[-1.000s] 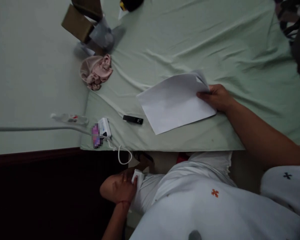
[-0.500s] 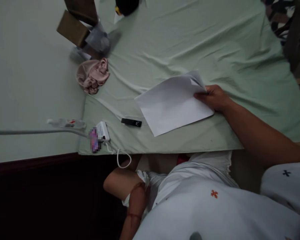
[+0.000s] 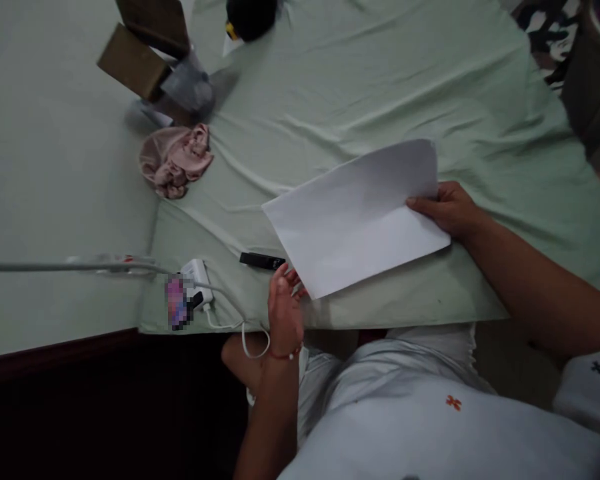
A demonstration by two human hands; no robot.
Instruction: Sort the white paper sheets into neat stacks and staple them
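A white sheet of paper lies on the pale green bed sheet. My right hand pinches the paper's right edge, thumb on top. My left hand has come up to the bed's near edge. Its fingers are loosely curled and reach the paper's lower left corner, just touching it. A small black stick-shaped device lies right beside my left fingertips.
A white charger with a cable sits at the bed's near left corner. A crumpled pink cloth lies farther back. Brown boxes and a grey bag stand at the far left. A dark object is at the top.
My left hand rose from my lap to the paper's lower left corner. The curled top right corner of the paper has flattened, and my right hand shifted slightly right.
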